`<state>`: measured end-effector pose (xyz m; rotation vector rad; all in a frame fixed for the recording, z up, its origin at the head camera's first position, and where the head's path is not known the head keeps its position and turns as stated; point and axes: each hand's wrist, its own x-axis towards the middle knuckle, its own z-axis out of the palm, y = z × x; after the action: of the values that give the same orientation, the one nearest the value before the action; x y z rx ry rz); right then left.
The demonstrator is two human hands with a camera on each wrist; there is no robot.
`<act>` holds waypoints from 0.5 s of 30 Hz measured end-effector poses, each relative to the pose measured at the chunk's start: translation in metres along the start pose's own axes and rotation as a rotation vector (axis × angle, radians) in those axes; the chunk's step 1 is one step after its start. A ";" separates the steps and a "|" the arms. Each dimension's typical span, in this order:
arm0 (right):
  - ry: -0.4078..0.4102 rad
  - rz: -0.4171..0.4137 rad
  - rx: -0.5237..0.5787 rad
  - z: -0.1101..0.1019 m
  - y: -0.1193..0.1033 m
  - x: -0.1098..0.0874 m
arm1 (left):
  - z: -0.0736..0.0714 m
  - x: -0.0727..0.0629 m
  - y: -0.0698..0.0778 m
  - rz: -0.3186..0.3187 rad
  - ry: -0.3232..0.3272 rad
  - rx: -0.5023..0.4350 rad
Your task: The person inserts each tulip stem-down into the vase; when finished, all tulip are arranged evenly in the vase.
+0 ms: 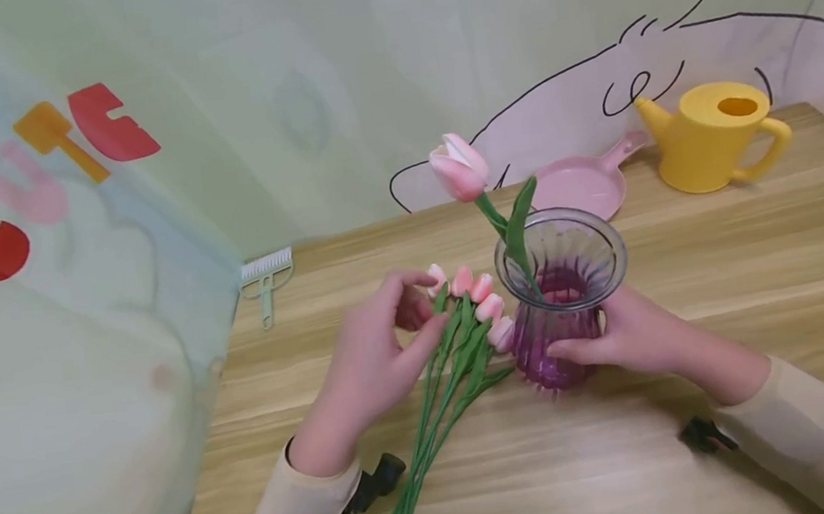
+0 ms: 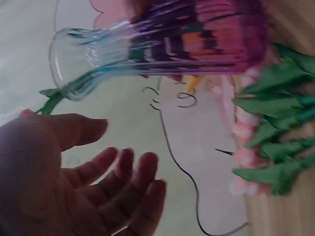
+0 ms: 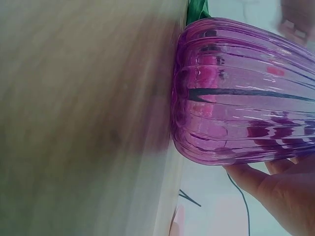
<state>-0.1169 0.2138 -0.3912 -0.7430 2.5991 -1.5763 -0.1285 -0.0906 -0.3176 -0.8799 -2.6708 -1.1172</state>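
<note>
A ribbed glass vase (image 1: 552, 334), purple at its base and clear towards the rim, stands upright on the table. My right hand (image 1: 634, 330) grips it from the right side, thumb across the front. One pink tulip (image 1: 460, 168) leans in the vase, its bloom above the rim; through the glass its stem (image 3: 236, 92) shows. My left hand (image 1: 384, 352) is raised over a bunch of pink tulips (image 1: 459, 344) lying to the left of the vase. In the left wrist view, the fingers (image 2: 125, 184) of that hand bend loosely and hold nothing.
Behind the vase lies a pink toy pan (image 1: 578, 185). A yellow watering can (image 1: 709, 142) stands at the back right, and a small green brush (image 1: 266, 285) lies by the table's left edge. A printed curtain (image 1: 334, 89) hangs along the back and left.
</note>
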 end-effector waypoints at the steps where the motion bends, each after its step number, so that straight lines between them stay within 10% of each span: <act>1: -0.001 0.000 -0.002 0.000 0.000 0.000 | 0.001 -0.005 -0.008 -0.062 -0.064 0.075; 8: -0.003 0.002 -0.024 -0.002 -0.001 -0.001 | 0.014 -0.033 -0.052 -0.316 -0.498 0.443; 15: 0.009 -0.013 -0.043 0.000 -0.001 -0.001 | 0.023 -0.041 -0.065 -0.318 -0.615 0.363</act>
<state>-0.1159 0.2135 -0.3905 -0.7594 2.6479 -1.5347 -0.1279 -0.1305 -0.3873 -0.8500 -3.4530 -0.3916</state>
